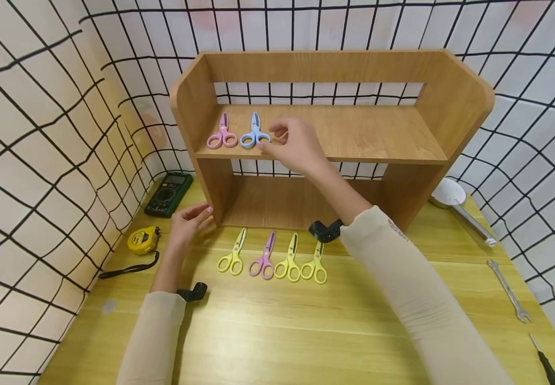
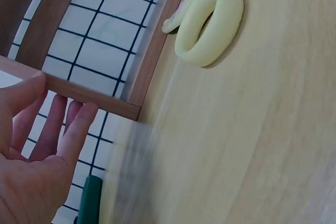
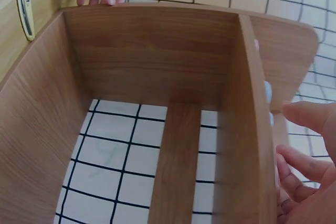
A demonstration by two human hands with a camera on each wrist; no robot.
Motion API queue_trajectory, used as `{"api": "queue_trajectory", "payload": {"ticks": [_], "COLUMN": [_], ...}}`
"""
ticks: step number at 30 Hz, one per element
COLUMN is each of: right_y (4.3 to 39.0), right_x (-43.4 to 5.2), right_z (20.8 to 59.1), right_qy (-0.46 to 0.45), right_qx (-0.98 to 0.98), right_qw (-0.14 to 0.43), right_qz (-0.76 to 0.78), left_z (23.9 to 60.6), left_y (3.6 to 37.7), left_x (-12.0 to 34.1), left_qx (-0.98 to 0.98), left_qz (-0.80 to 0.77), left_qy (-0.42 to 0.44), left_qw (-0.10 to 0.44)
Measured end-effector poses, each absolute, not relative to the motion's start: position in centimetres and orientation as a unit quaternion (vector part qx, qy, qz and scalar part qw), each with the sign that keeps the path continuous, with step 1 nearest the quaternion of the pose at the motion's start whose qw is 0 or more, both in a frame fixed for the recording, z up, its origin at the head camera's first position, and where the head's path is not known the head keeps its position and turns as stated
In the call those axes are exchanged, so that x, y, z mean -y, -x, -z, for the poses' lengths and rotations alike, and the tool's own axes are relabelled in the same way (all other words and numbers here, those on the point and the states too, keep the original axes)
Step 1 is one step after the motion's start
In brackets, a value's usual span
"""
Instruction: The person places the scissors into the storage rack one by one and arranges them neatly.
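On the upper shelf of a wooden rack (image 1: 354,128) lie pink scissors (image 1: 221,133) and blue scissors (image 1: 255,132), side by side with blades toward the back. My right hand (image 1: 296,143) is at the blue scissors' right loop, thumb and fingers apart with nothing between them. Its thumb tip is at the loop; whether it touches cannot be told. My left hand (image 1: 185,227) rests its fingertips against the rack's left side panel (image 2: 94,95), near the bottom. Yellow scissors (image 1: 233,255), purple scissors (image 1: 264,259) and more yellow scissors (image 1: 289,262) lie in a row before the rack.
Left of the rack are a green multimeter (image 1: 169,193) and a yellow tape measure (image 1: 143,240) with a black strap. To the right lie a metal scoop-like tool (image 1: 450,193) holding white material, a wrench (image 1: 509,291) and a screwdriver (image 1: 547,363). Grid-patterned cloth surrounds the table.
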State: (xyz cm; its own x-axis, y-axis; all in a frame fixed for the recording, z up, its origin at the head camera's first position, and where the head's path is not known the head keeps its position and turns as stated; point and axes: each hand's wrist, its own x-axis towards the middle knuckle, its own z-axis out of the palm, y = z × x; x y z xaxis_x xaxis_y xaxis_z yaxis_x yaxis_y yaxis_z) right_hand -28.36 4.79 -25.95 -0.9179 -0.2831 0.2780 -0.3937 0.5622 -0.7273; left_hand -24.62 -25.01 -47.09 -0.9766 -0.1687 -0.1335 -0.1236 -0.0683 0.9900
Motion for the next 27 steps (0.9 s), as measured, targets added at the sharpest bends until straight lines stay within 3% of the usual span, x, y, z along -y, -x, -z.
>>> {"api": "queue_trajectory", "payload": {"ticks": [10,18,27], "right_y": [21.8,18.6,16.1], "right_x": [-10.3,-14.6,-16.1], "right_z": [29.2,35.9,44.9], "right_qy": [-0.185,-0.147,-0.115], "right_qx": [0.86,0.881,0.898], "right_qw": [0.118,0.066,-0.009], "right_qz": [-0.461,-0.444,-0.425], "left_z": [47.7,47.9,47.6], "left_y": [24.6,24.7,24.6], "left_x": [25.3,24.9,24.8], "left_qx": [0.669,0.648,0.641], "left_qz": [0.732,0.75,0.755], "left_qy": [-0.129,-0.131,-0.135], "left_qw": [-0.022,-0.026,-0.018]}}
